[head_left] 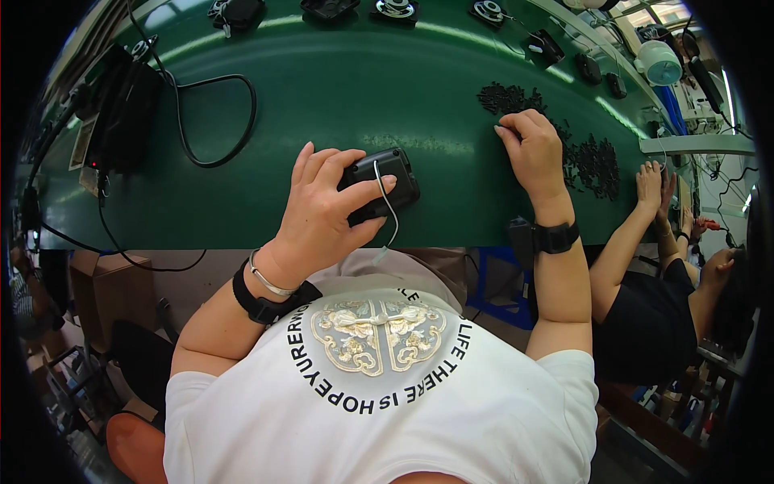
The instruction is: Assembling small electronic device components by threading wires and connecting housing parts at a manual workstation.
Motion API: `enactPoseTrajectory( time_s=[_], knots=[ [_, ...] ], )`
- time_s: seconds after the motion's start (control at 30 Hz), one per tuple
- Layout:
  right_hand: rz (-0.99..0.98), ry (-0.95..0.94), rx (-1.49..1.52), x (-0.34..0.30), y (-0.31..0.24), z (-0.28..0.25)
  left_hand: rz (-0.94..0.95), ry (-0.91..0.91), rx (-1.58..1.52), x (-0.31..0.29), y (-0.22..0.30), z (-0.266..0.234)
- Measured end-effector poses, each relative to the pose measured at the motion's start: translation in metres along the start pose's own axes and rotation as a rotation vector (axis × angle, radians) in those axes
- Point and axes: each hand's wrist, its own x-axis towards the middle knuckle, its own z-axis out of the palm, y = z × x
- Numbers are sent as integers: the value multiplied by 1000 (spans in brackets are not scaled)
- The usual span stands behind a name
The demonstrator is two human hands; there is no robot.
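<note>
My left hand (325, 198) is closed round a black plastic case (405, 179) near the front edge of the green table. A thin white wire (379, 184) runs across the top of the case, and its end hangs toward me. The index finger lies over the wire. To the right, my right hand (534, 153) hovers beside loose heaps of small black screw-like pieces (592, 165). Its thumb and index finger are pinched together; whatever may be between them is too small to make out.
A black device (129, 113) stands at the left, its looped black cable (252, 105) lying on the green tabletop (322, 97). Along the far edge sit speaker parts (395, 10) and black cases (547, 47). On the right, a co-worker's hand (648, 187) rests at the table's edge.
</note>
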Motion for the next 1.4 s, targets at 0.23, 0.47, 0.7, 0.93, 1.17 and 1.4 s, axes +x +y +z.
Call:
enactPoseTrajectory(
  time_s=[0.23, 0.47, 0.7, 0.93, 1.17, 1.4],
  knots=[
    [-294, 130, 625, -21, -113, -17, 22, 35, -8, -2, -3, 2],
    [-500, 114, 456, -25, -138, 15, 15, 44, -20, -2, -4, 6],
    [-526, 89, 386, -22, -139, 19, 12, 59, -22, -3, -5, 8],
    [-541, 82, 364, -20, -126, 8, 22, 66, -20, 0, -5, 6],
    [-281, 102, 475, -14, -68, -11, 47, -33, 57, 2, -1, -5],
    [351, -80, 1274, 38, -63, 9, 75, -208, -204, 52, -38, -34]
  ],
)
